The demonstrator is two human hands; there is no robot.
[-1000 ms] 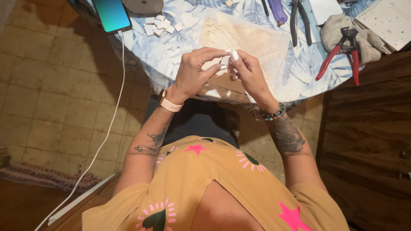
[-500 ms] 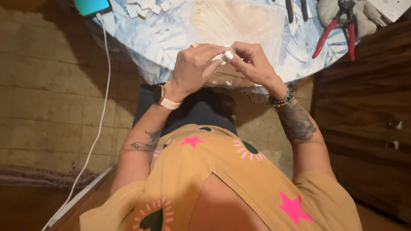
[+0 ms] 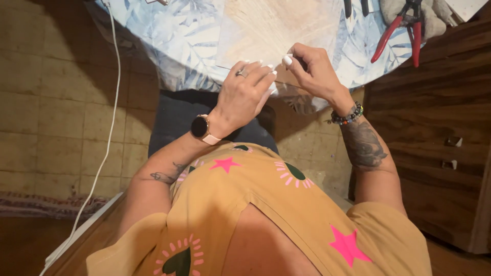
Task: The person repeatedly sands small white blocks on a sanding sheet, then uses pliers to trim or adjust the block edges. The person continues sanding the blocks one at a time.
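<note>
My left hand (image 3: 244,93), with a ring and a wrist watch, and my right hand (image 3: 316,71), with a beaded bracelet, meet fingertip to fingertip over the near edge of the table (image 3: 174,38). Between the fingers they pinch a small white piece (image 3: 280,65), mostly hidden by the white nails. A pale sheet (image 3: 276,25) lies on the blue leaf-patterned cloth just beyond the hands. My orange shirt with pink stars fills the lower view.
Red-handled pliers (image 3: 395,31) lie on a grey glove (image 3: 436,14) at the table's far right, with dark tool handles (image 3: 354,6) next to them. A white cable (image 3: 109,107) hangs down to the tiled floor on the left. A dark wooden cabinet (image 3: 434,143) stands on the right.
The view has tilted down toward my body, so the phone and loose white pieces have left the frame. Both hands stay joined on the small piece at the table edge.
</note>
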